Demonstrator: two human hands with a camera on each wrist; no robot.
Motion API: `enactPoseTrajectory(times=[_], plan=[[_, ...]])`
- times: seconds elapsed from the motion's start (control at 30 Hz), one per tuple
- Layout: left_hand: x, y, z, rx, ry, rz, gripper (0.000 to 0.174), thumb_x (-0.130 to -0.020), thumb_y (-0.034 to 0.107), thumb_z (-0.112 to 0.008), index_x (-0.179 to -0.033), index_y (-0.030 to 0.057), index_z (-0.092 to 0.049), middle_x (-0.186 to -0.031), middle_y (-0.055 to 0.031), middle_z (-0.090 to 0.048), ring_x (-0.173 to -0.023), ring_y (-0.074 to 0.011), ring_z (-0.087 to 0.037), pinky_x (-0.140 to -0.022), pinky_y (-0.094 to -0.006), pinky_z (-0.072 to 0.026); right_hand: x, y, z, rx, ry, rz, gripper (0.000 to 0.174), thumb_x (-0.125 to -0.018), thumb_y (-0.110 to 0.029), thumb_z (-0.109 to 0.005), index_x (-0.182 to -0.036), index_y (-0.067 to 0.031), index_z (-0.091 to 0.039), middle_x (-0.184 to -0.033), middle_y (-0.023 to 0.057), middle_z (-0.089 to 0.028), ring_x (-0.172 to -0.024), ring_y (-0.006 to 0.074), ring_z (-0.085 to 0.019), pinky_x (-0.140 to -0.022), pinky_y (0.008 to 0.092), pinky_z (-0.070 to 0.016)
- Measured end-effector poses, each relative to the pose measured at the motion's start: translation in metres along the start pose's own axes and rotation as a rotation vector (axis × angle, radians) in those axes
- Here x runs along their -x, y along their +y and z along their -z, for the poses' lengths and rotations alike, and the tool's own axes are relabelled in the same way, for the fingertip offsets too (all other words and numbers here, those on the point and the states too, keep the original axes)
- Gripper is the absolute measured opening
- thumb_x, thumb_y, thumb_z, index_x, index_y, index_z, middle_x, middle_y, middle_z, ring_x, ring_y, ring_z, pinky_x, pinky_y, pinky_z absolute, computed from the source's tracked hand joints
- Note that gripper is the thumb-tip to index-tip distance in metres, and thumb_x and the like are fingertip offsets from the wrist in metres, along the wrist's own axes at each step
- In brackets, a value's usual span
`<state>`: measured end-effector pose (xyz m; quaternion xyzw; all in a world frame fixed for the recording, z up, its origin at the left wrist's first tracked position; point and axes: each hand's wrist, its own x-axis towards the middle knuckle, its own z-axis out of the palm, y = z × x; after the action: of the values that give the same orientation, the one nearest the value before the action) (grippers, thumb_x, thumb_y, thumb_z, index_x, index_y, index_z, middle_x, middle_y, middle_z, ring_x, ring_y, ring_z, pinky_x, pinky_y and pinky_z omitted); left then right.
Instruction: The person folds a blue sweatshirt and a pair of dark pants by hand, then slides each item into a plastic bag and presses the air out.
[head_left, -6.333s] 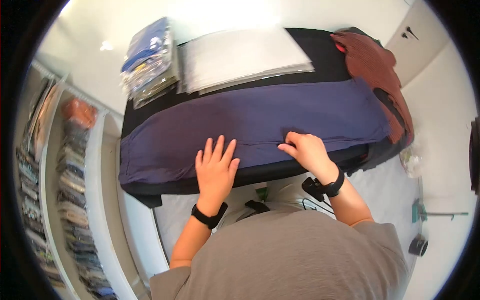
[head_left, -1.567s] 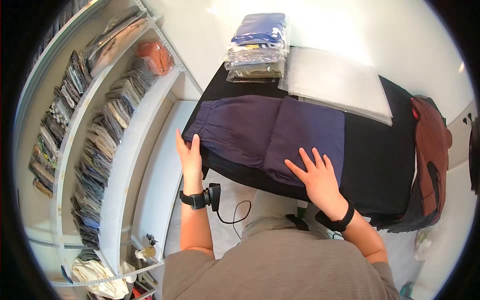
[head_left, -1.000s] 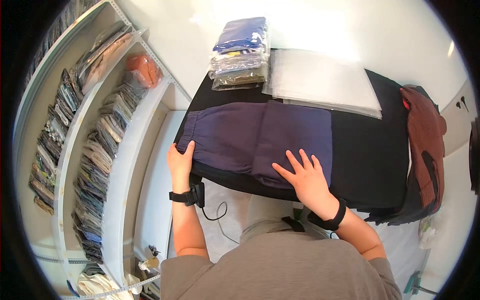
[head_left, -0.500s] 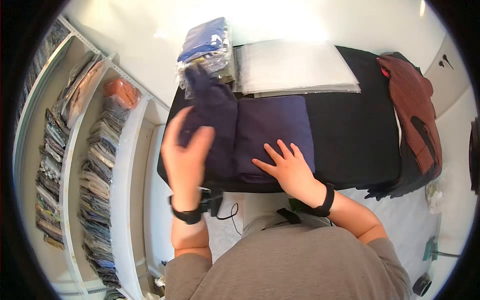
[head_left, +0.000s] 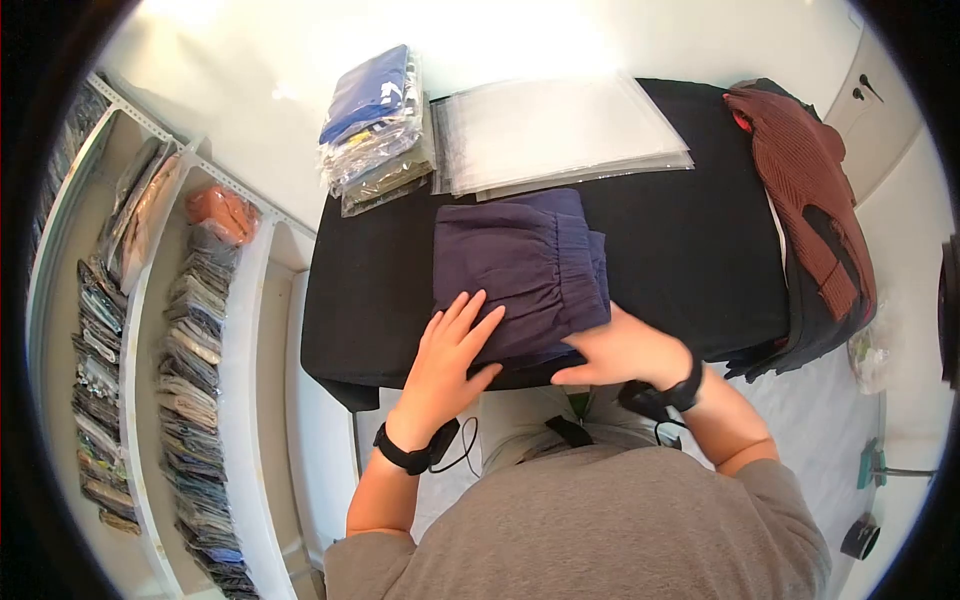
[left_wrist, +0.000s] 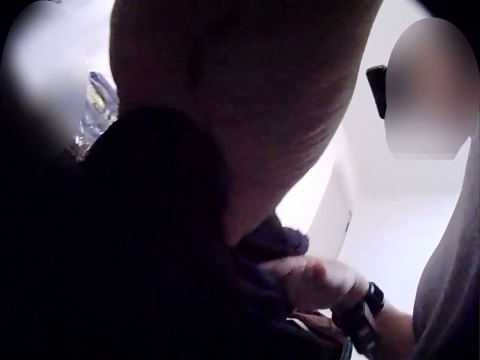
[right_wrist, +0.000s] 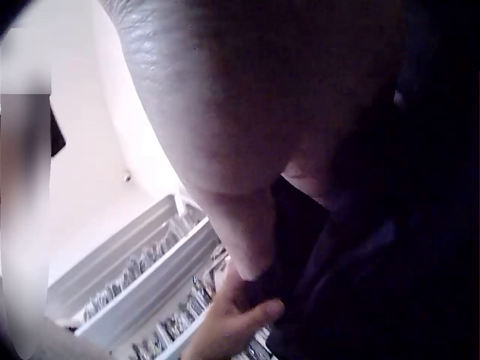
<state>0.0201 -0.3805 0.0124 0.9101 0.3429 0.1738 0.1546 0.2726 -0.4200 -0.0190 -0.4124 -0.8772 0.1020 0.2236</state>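
Folded navy elastic-waist trousers [head_left: 510, 250] lie on the black-covered table [head_left: 690, 260], their gathered waistband [head_left: 578, 265] facing right. My left hand [head_left: 445, 350] rests on their near left part, fingers spread and straight. At the near right corner, by the waistband's end, my right hand [head_left: 635, 350] holds the edge of the cloth, its fingers partly hidden by the fabric. Dark cloth fills much of both wrist views. The left wrist view also shows the right hand [left_wrist: 319, 281] against the fabric; in the right wrist view the left hand [right_wrist: 229, 322] appears beyond it.
A stack of bagged garments [head_left: 375, 130] stands at the back left, beside a pile of clear plastic sleeves [head_left: 560, 130]. Brown ribbed clothing [head_left: 800, 190] drapes over the table's right end. Shelves [head_left: 150, 330] packed with bagged clothes line the left side.
The left hand has brought the waistband end over to the right, folding the trousers smaller, and now lies on them. The right hand has left the top of the cloth for its right edge.
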Motion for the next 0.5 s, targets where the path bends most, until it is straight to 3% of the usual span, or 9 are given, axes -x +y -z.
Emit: enactPoseTrajectory(times=[0.07,0.1,0.17,0.2,0.3,0.37,0.4,0.47,0.5], plan=[[0.007,-0.015,-0.020,0.019,0.075,-0.011,0.065,-0.068,0.008,-0.072,-0.130,0.0114,-0.051,-0.140,-0.0125,-0.042,-0.131,-0.0346,-0.036,-0.106,-0.0487,-0.0284,0.004,0.020,0.015,-0.560,-0.006,-0.095,0.041,-0.084,-0.026,-0.061,-0.119,-0.0052,-0.057,-0.123,0.0141,-0.057,-0.119,0.0314,-0.049,-0.102,0.0402,-0.0372],[0.010,-0.021,-0.029,0.007,0.125,-0.021,0.063,-0.068,0.006,-0.072,-0.127,0.0133,-0.053,-0.138,-0.0111,-0.044,-0.129,-0.0337,-0.038,-0.105,-0.0484,-0.0303,0.011,0.032,0.020,-0.558,-0.015,-0.099,0.041,-0.084,-0.026,-0.061,-0.119,-0.0052,-0.057,-0.123,0.0141,-0.057,-0.119,0.0314,-0.049,-0.102,0.0402,-0.0372],[0.011,-0.021,-0.037,0.003,0.183,-0.031,0.061,-0.067,0.005,-0.071,-0.125,0.0153,-0.055,-0.136,-0.0097,-0.047,-0.127,-0.0328,-0.041,-0.103,-0.0481,-0.0322,0.017,0.053,0.031,-1.394,0.193,-0.752,0.027,-0.091,-0.018,-0.052,-0.111,-0.0007,-0.060,-0.110,0.0105,-0.063,-0.097,0.0208,-0.062,-0.090,0.0325,-0.0482],[0.011,-0.018,-0.040,-0.066,0.220,-0.044,0.060,-0.066,0.004,-0.070,-0.123,0.0161,-0.057,-0.133,-0.0083,-0.050,-0.125,-0.0316,-0.043,-0.102,-0.0473,-0.0336,0.012,0.059,0.039,-1.578,0.253,-0.789,0.028,-0.093,-0.018,-0.050,-0.115,-0.0016,-0.056,-0.108,0.0149,-0.063,-0.096,0.0198,-0.062,-0.087,0.0310,-0.0495],[0.012,-0.015,-0.045,-0.161,0.288,-0.070,0.056,-0.065,0.002,-0.068,-0.118,0.0169,-0.061,-0.128,-0.0060,-0.055,-0.122,-0.0289,-0.047,-0.099,-0.0456,-0.0362,-0.020,0.050,0.049,-1.648,0.245,-0.939,0.045,-0.088,-0.007,-0.056,-0.131,-0.0027,-0.044,-0.100,0.0091,-0.064,-0.093,0.0169,-0.061,-0.087,0.0294,-0.0483],[0.012,-0.016,-0.047,-0.192,0.324,-0.075,0.053,-0.064,0.001,-0.067,-0.115,0.0169,-0.063,-0.125,-0.0050,-0.057,-0.120,-0.0274,-0.049,-0.098,-0.0445,-0.0375,-0.043,0.037,0.051,-1.092,0.125,-0.952,0.065,-0.083,0.002,-0.059,-0.140,0.0012,-0.029,-0.119,0.0160,-0.056,-0.099,0.0157,-0.059,-0.087,0.0281,-0.0476],[0.013,-0.019,-0.051,-0.168,0.368,-0.088,0.050,-0.065,0.000,-0.066,-0.112,0.0162,-0.065,-0.123,-0.0048,-0.059,-0.118,-0.0268,-0.051,-0.097,-0.0438,-0.0382,-0.047,0.039,0.048,-1.085,0.118,-0.948,0.065,-0.083,0.002,-0.059,-0.140,0.0012,-0.029,-0.119,0.0160,-0.056,-0.099,0.0157,-0.059,-0.087,0.0281,-0.0476],[0.013,-0.020,-0.051,-0.147,0.414,-0.094,0.047,-0.066,0.000,-0.065,-0.109,0.0154,-0.066,-0.120,-0.0046,-0.060,-0.116,-0.0261,-0.052,-0.096,-0.0430,-0.0390,-0.056,0.055,0.028,-0.925,0.343,-0.416,0.079,-0.076,0.009,-0.064,-0.143,0.0009,-0.023,-0.121,0.0180,-0.053,-0.102,0.0176,-0.056,-0.089,0.0279,-0.0450],[0.011,-0.018,-0.051,-0.094,0.430,-0.091,0.045,-0.065,-0.001,-0.065,-0.107,0.0145,-0.067,-0.119,-0.0045,-0.061,-0.114,-0.0258,-0.054,-0.095,-0.0425,-0.0398,-0.055,0.069,0.017,-1.045,0.359,-0.424,0.079,-0.075,0.008,-0.065,-0.143,-0.0005,-0.025,-0.118,0.0192,-0.054,-0.106,0.0207,-0.054,-0.091,0.0289,-0.0433]])
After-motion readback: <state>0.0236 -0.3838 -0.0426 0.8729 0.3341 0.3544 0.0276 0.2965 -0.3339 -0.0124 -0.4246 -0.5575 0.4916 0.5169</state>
